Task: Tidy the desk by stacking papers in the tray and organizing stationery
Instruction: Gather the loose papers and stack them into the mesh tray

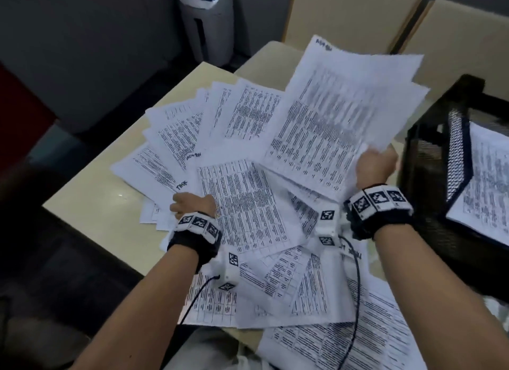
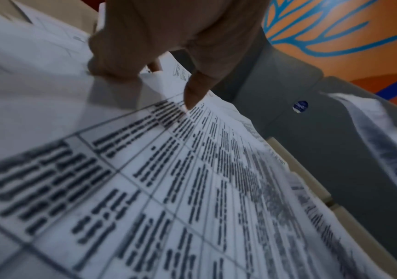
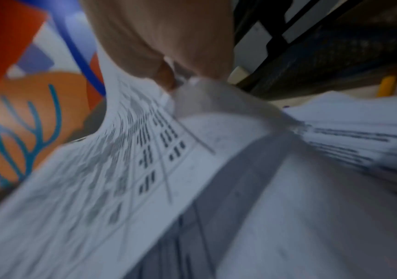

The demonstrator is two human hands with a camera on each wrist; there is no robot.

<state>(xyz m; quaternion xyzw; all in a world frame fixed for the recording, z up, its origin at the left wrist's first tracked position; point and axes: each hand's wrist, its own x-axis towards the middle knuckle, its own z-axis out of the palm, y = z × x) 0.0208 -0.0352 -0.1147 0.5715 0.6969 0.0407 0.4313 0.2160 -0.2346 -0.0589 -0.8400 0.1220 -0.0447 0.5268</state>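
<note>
Printed sheets (image 1: 242, 204) lie fanned and overlapping all over the beige desk (image 1: 110, 204). My left hand (image 1: 190, 201) rests at the left side of the pile and pinches the edge of one sheet (image 2: 168, 169), thumb (image 2: 192, 94) on top and fingers curled beside it. My right hand (image 1: 377, 163) grips a small bunch of sheets (image 1: 344, 108) by the near corner (image 3: 192, 105), lifted and tilted above the pile. To the right stands a black mesh tray (image 1: 454, 155) with papers (image 1: 490, 182) lying in it.
A yellow pencil-like item (image 3: 387, 85) lies by the foot of the black mesh tray (image 3: 336, 47). Beyond the desk's far edge stand a grey and blue machine (image 1: 203, 20) and beige chairs (image 1: 352, 14). Wrist cables (image 1: 355, 287) trail over the near papers.
</note>
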